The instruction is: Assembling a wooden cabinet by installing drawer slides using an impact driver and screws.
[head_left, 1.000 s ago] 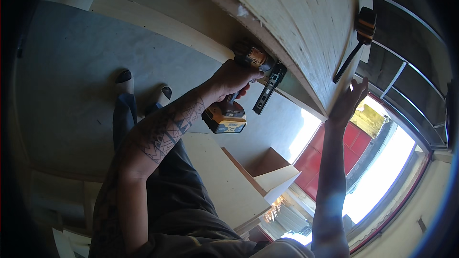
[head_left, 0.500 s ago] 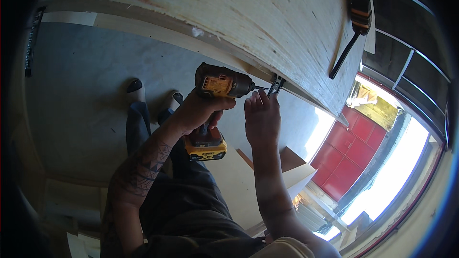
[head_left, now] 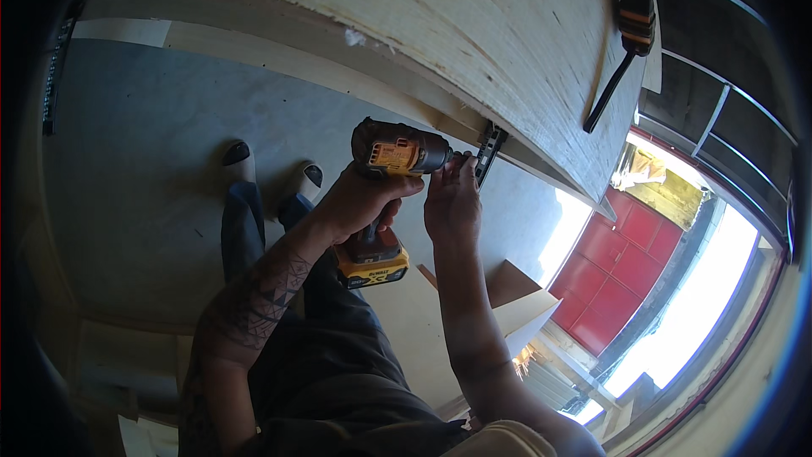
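Observation:
My left hand (head_left: pixel 372 195) is wrapped round the grip of a yellow and black cordless impact driver (head_left: pixel 397 151), its battery hanging below. The driver's nose points right. My right hand (head_left: pixel 452 203) has its fingertips drawn together at the bit, in front of the nose; whatever they pinch is too small to make out. Just beyond those fingertips, a dark metal drawer slide (head_left: pixel 490 151) sticks out from under the edge of a large pale plywood panel (head_left: pixel 406 8).
A black and orange tool with a long dark strip (head_left: pixel 636 21) lies on the panel at upper right. Another dark slide (head_left: pixel 63 68) is at the far left. My feet stand on the grey floor (head_left: pixel 152 169). A red metal door (head_left: pixel 622 262) shows through the opening at right.
The driver has shifted slightly right, its nose now closer to the slide. My right hand has moved a little left, and its fingers have closed in at the bit.

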